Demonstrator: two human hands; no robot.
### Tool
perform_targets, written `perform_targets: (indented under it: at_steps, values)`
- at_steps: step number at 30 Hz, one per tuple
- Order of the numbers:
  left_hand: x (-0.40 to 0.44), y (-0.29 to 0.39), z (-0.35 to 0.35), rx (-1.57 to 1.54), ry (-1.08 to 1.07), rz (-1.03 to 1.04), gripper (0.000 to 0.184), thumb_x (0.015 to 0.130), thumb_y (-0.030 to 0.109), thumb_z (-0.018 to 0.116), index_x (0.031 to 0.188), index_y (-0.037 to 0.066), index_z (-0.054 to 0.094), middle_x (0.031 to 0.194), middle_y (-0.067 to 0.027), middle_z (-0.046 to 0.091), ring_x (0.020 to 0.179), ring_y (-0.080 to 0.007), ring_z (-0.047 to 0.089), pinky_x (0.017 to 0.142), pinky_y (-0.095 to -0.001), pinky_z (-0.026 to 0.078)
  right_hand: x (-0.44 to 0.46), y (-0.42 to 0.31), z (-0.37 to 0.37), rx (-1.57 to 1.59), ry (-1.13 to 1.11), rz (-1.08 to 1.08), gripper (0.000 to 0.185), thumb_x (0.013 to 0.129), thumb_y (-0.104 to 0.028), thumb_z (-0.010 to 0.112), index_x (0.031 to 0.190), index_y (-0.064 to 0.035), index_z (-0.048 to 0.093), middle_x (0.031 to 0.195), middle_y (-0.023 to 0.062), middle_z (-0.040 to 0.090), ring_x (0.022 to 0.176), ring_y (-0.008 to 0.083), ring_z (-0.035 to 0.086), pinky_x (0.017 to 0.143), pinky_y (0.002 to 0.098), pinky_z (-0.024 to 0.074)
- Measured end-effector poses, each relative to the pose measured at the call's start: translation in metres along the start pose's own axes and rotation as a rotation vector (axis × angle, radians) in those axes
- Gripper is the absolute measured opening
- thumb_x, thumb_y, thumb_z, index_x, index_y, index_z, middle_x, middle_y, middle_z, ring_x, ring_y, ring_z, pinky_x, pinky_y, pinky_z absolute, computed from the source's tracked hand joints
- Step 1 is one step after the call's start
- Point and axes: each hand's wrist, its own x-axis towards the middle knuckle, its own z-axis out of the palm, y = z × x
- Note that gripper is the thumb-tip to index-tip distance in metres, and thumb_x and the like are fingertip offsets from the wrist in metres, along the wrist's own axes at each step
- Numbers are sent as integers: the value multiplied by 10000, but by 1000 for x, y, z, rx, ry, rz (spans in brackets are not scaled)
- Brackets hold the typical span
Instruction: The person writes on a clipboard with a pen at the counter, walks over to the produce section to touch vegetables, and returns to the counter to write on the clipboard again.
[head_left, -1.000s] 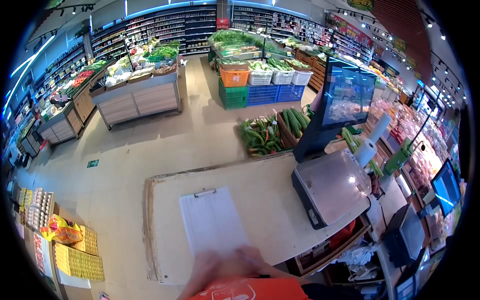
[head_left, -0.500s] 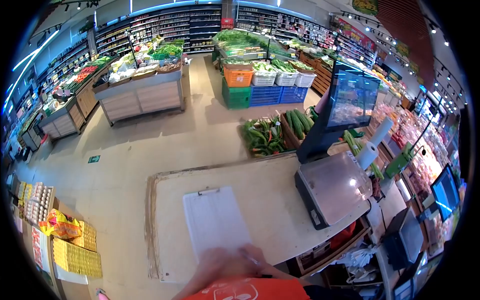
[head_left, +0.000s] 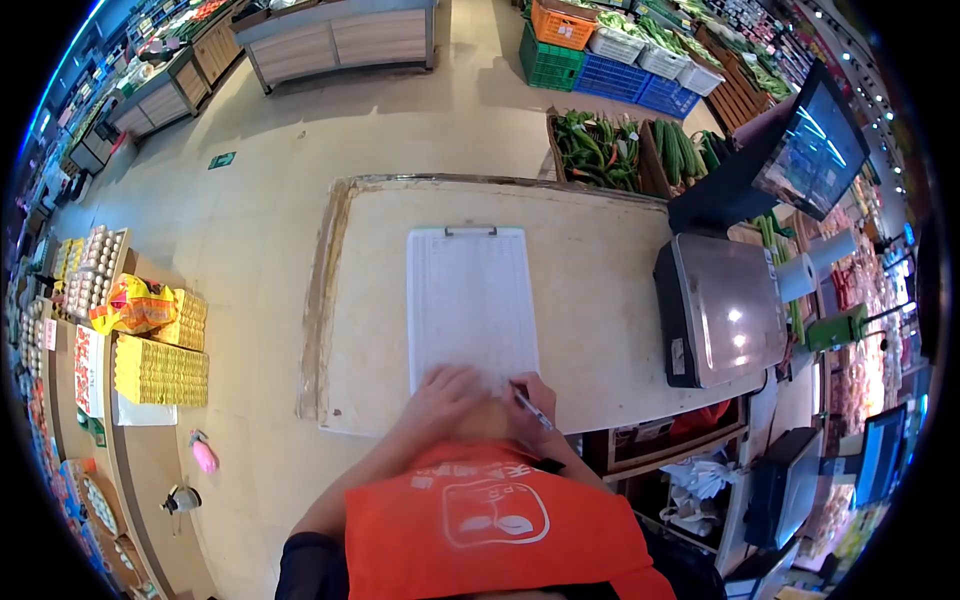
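A clipboard [head_left: 472, 300] with white paper under its metal clip lies on the pale counter [head_left: 600, 300] in front of me. My left hand [head_left: 450, 392] rests on the lower left of the paper, fingers laid out and slightly bent, holding nothing. At the lower right corner of the sheet, my right hand [head_left: 535, 400] grips a pen [head_left: 532, 408], its tip close to the paper. Any marks on the sheet are too faint to read.
A weighing scale [head_left: 725, 310] with a raised screen [head_left: 815, 145] stands on the counter's right. Beyond the far edge are crates of green peppers [head_left: 600, 150] and cucumbers [head_left: 678, 152]. Stacked yellow egg trays [head_left: 160, 370] stand at left. An open drawer [head_left: 660, 440] sits below right.
My view has tilted down, so the clipboard and counter appear higher and straighter. Both hands stay at the paper's lower end, and the pen in my right hand shows more clearly.
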Motion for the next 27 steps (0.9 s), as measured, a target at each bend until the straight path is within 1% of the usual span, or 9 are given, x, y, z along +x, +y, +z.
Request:
perform_targets:
  at_steps: [5,8,11,17,23,27]
  values:
    - [2,0,-2,11,-3,-2,370,784,97,653,1149,135,690,1258,-111,604,1239,-298,548,1065,-475,399,3,-3,0,9,-5,9,145,834,-65,727,907,-44,604,713,128,645,593,247,672,550,350,526]
    - [3,0,-2,6,10,1,363,777,97,664,1136,135,698,1253,-107,607,1234,-296,551,1060,-474,404,1,6,3,-50,-69,-29,137,838,-70,726,907,-43,612,717,134,647,593,253,671,548,350,524]
    - [4,1,-2,-2,13,-15,358,769,99,672,1124,136,705,1250,-102,610,1230,-291,554,1056,-469,409,3,3,1,-62,-83,-20,131,842,-78,727,905,-41,618,719,138,648,595,251,671,548,349,523]
    - [6,2,-3,-8,18,-18,359,764,100,673,1119,139,708,1241,-95,615,1226,-283,559,1054,-458,412,2,-2,-1,-16,-78,11,132,850,-87,722,906,-41,611,704,140,637,583,238,658,545,341,517]
    - [5,1,-1,-13,22,-24,319,801,109,696,1118,142,708,1233,-89,619,1225,-276,559,1056,-456,411,3,-5,-1,-37,-69,12,131,847,-82,718,901,-47,605,678,132,626,560,231,645,537,340,510]
    - [5,1,-1,0,12,-30,304,812,114,705,1115,144,708,1229,-86,620,1223,-274,560,1056,-456,412,3,-1,-1,-82,-78,-34,134,846,-84,718,900,-46,601,678,130,627,555,230,644,530,345,508]
